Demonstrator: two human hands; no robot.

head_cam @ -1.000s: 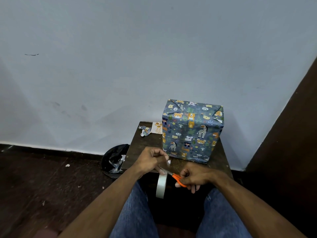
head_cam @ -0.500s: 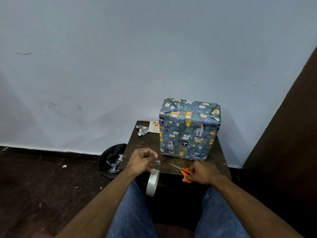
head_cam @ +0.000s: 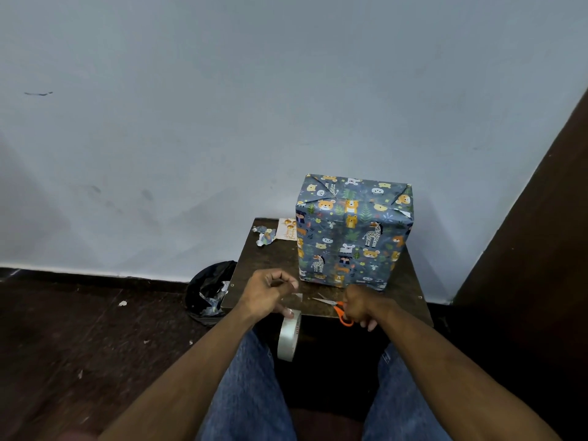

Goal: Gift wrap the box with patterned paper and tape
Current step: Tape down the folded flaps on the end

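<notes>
The box (head_cam: 353, 230), wrapped in blue paper with cartoon animals, stands upright at the back right of a small dark wooden table (head_cam: 270, 259). My left hand (head_cam: 270, 294) hovers over the table's front edge, its fingers curled, pinching a short clear strip of tape (head_cam: 297, 296) while the tape roll (head_cam: 289, 335) hangs from its lower fingers. My right hand (head_cam: 361, 305) grips orange-handled scissors (head_cam: 334, 305) near the front edge, blades pointing left, just in front of the box.
A crumpled paper scrap (head_cam: 264, 236) and a small printed card (head_cam: 287, 229) lie at the table's back left. A black bin bag (head_cam: 210, 291) with paper waste sits on the dark floor left of the table. A pale wall stands behind.
The scissors have come away from the tape and moved right. A cut strip now hangs from my left fingers, and both hands have risen toward the table's front edge.
</notes>
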